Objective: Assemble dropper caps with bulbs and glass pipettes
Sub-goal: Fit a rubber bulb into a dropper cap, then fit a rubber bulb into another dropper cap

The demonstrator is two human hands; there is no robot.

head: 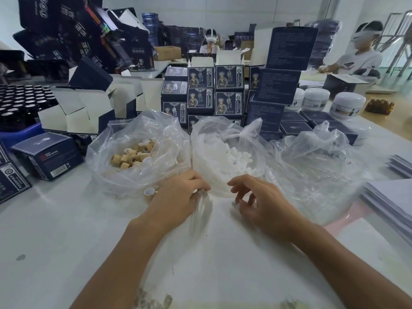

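Note:
My left hand (178,197) grips a clear glass pipette (198,206) that points down toward me over the white table. A loose tan dropper cap (149,192) lies just left of that hand. My right hand (256,197) hovers with fingers spread at the foot of the middle bag and holds nothing that I can see. An open plastic bag of tan caps (131,156) stands behind my left hand. The middle bag holds white rubber bulbs (234,159). A third clear bag (323,170) to the right holds glass pipettes, hard to make out.
Stacks of dark blue product boxes (214,90) and open white-lined cartons (89,108) crowd the back of the table. Dark bottles (20,101) fill a tray at far left. White jars (347,103) and paper stacks (392,197) sit at right. Two other people work behind.

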